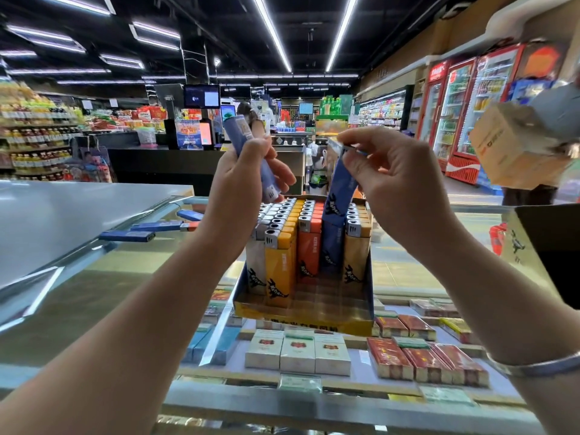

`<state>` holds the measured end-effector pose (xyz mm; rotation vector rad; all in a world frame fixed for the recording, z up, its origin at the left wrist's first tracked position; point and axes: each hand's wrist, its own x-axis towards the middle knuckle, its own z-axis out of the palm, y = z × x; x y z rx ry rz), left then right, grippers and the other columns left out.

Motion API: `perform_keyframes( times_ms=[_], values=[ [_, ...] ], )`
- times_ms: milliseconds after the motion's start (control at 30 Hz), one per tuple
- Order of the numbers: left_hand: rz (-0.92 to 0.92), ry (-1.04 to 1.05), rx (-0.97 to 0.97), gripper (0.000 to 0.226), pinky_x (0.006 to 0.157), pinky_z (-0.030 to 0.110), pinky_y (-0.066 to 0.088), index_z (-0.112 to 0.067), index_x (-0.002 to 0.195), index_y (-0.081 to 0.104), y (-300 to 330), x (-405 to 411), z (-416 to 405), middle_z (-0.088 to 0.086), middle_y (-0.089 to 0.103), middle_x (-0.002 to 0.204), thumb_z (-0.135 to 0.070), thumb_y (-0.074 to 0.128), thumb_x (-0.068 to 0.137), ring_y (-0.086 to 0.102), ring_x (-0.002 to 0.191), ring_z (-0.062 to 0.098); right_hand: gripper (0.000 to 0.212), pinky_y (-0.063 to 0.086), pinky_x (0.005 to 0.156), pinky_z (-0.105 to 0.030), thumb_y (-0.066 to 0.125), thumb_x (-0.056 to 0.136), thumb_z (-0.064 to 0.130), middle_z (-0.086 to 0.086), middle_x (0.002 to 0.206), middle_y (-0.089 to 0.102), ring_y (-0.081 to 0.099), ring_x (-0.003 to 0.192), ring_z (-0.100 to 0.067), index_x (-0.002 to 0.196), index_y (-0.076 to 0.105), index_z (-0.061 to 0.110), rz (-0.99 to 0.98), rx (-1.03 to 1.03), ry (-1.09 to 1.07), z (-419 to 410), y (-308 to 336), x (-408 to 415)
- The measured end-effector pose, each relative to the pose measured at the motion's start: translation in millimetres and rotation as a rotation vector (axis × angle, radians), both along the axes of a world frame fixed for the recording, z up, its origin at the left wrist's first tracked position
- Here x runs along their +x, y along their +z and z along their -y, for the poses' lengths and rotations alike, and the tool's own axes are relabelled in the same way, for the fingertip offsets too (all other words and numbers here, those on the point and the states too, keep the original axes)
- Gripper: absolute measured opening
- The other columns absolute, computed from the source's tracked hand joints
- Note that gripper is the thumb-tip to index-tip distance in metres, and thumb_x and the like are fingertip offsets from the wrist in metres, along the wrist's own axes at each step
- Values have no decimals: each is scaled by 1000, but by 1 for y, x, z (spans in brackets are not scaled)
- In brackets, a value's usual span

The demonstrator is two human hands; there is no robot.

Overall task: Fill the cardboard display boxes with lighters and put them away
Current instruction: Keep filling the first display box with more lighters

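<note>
Lighters (282, 240) glossy, slab-shaped | cardboard display box (301, 321); both hands grip blue ones

Your scene is brightly lit from long white ceiling strip lights (273, 32) overhead, which streak glare and pale reflections across the glass counter (94, 271). Wide-angle distortion bows your frame edges, bending the ceiling lines and the counter rim. You'll find the cardboard box (514, 152) at far right smeared by motion blur, and the distant shelves (34, 127) soft.
</note>
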<state>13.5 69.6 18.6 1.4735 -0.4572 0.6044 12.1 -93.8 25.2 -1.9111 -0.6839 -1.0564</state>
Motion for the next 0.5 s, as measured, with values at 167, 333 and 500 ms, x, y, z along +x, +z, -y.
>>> perform_keyframes(
  times_ms=[167, 333, 500],
  values=[
    [-10, 85, 10, 30, 44, 12, 39, -12, 70, 49, 0, 1, 2, 1, 54, 67, -18, 34, 96, 48, 48, -2, 18, 39, 56, -6, 62, 86, 6, 19, 73, 54, 51, 57, 9, 102, 69, 11, -2, -55, -16, 0, -2, 4],
    [-23, 120, -24, 31, 43, 9, 38, -12, 69, 48, 0, 1, 2, 2, 46, 72, -19, 35, 96, 44, 45, -5, 18, 36, 62, -1, 62, 84, 1, 5, 83, 61, 48, 63, 10, 99, 70, 7, -66, -286, -25, -1, -9, 8],
    [-23, 137, -19, 31, 43, 9, 38, -14, 69, 49, 1, 0, 1, 1, 46, 71, -21, 36, 96, 45, 47, -6, 15, 35, 62, -3, 66, 82, 2, 4, 81, 59, 49, 68, 1, 94, 70, 10, -181, -435, -20, 0, -11, 9]
  ],
)
